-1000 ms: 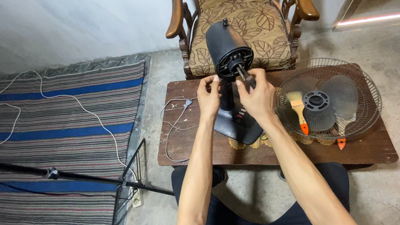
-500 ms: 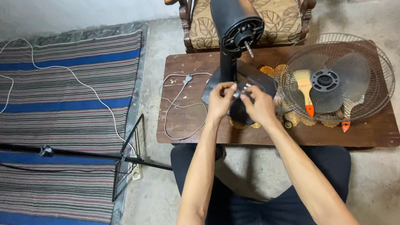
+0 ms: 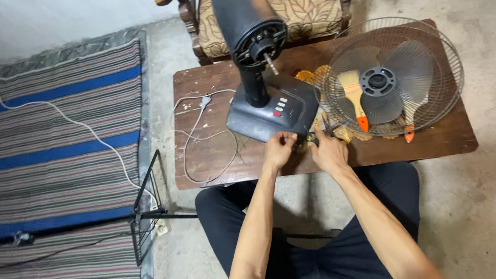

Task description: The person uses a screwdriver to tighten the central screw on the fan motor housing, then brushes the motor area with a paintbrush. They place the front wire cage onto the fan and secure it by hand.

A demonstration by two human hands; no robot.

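Here, both hands [image 3: 304, 147] at black fan base [image 3: 273, 113] on wooden table [image 3: 213, 155].

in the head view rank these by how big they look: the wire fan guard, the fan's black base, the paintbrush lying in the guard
1. Wire fan guard, clearly the largest.
2. Fan's black base.
3. Paintbrush, the smallest.
All three sit on the same table at similar distance, so the order looks reliable.
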